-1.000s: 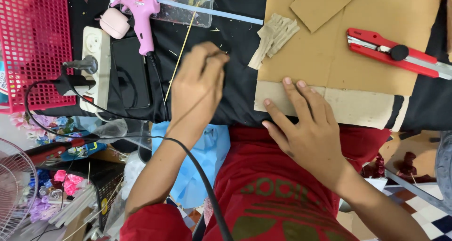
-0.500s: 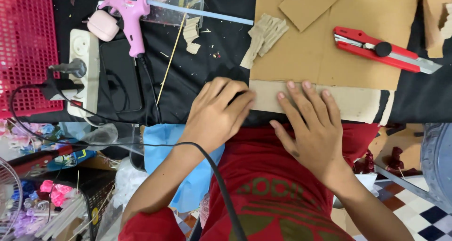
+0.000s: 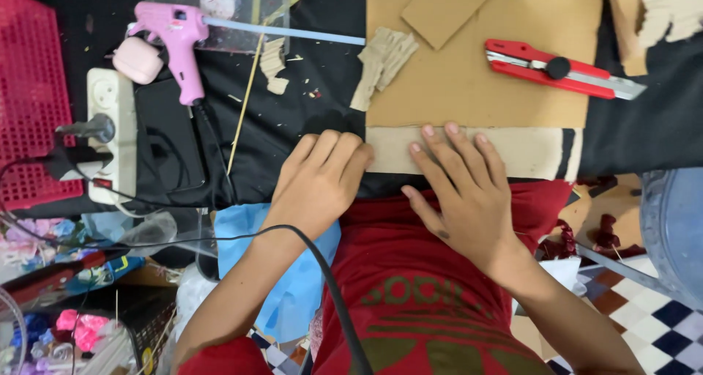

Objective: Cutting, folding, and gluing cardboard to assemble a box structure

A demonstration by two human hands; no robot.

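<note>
While both hands press flat, the cardboard strip (image 3: 527, 149) lies at the table's near edge, long axis running left to right. Left hand (image 3: 322, 177) fingers together; right hand (image 3: 465, 188) fingers spread.

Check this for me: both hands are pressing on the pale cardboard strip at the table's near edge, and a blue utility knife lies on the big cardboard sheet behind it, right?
Not quite: the utility knife is red, not blue, as the head view shows. The rest stands: the left hand and right hand both rest on the pale cardboard strip, and the knife lies on the big cardboard sheet behind it.
</note>
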